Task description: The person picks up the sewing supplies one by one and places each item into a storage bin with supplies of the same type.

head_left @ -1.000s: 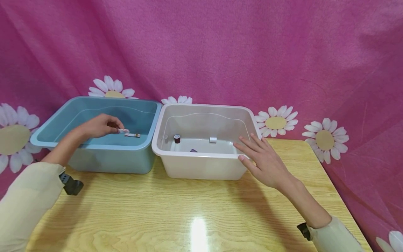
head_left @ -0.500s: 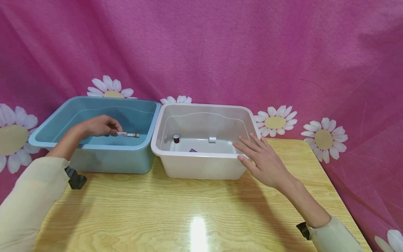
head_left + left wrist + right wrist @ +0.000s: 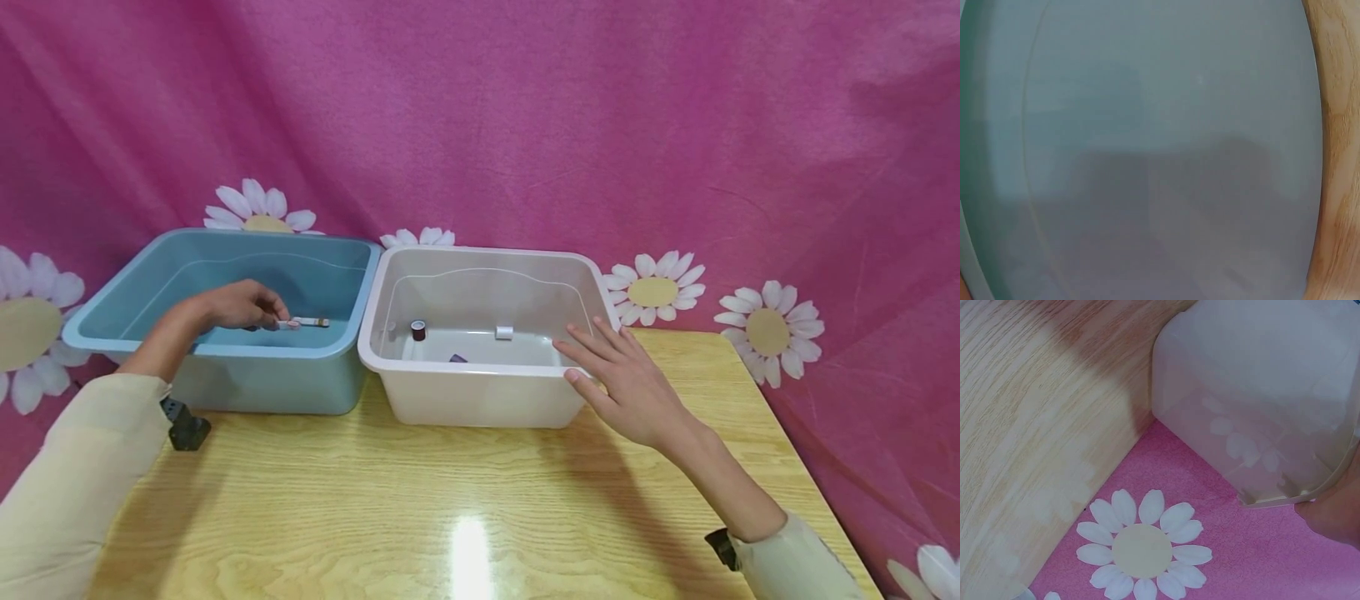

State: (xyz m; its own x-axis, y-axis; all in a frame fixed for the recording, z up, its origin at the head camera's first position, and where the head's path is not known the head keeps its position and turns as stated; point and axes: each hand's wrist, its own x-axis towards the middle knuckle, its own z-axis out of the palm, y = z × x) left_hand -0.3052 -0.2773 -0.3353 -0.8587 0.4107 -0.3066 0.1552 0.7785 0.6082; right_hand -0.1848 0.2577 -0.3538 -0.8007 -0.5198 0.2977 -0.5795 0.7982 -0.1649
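Observation:
Inside the blue-green tub point(image 3: 255, 352), my left hand point(image 3: 242, 303) pinches a small white piece with reddish marks point(image 3: 289, 324) in its fingertips; its kind is too small to tell. Close beside that piece lies a slim white stick with an orange-brown band point(image 3: 313, 322). My right hand point(image 3: 633, 387) spreads its fingers over the right front corner of the off-white tub point(image 3: 480, 371), resting on the rim. In the right wrist view part of this hand point(image 3: 1335, 512) shows at the rim. Only the blue-green tub's outer wall point(image 3: 1166, 125) and table show in the left wrist view.
In the off-white tub are a small dark brown cylinder point(image 3: 418, 331), a small white cylinder point(image 3: 504, 332) and a purple piece point(image 3: 457, 358). The two tubs stand side by side on a wooden table point(image 3: 360, 500). Behind hangs a pink curtain with daisies point(image 3: 525, 125).
My left hand has shifted slightly down inside the blue-green tub, keeping its pinch on the small white piece. The right hand stays on the off-white tub's rim.

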